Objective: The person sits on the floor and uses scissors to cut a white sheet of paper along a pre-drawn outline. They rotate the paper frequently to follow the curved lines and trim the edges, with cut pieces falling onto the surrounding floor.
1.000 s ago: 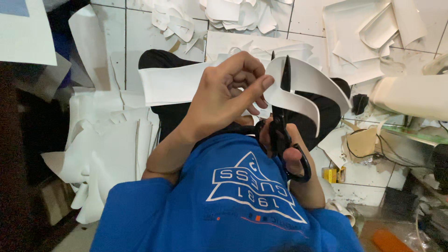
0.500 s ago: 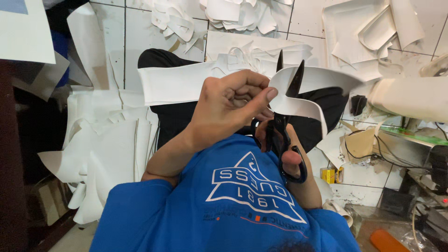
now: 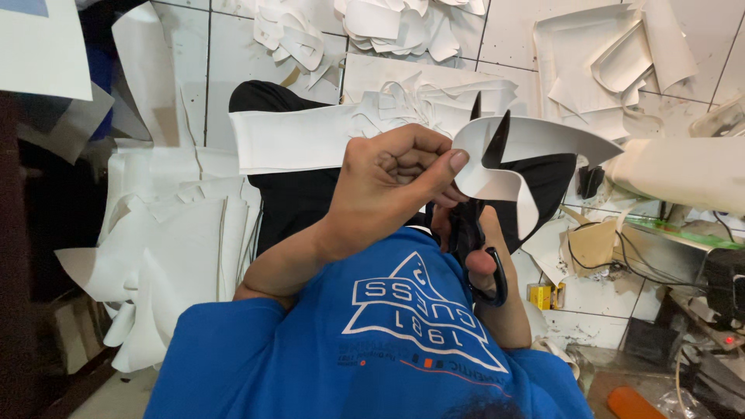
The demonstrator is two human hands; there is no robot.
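In the head view, a curved white sheet piece (image 3: 508, 167) is pinched between thumb and curled fingers of the left hand (image 3: 396, 174), directly above the blue shirt (image 3: 372, 341). Black scissors (image 3: 475, 233) are gripped through their handle loops by the right hand (image 3: 485, 260), just beside the shirt's upper edge, their blades parted and pushed up through the piece. White offcuts (image 3: 178, 256) are heaped left of the shirt, on the tiled floor (image 3: 512, 31).
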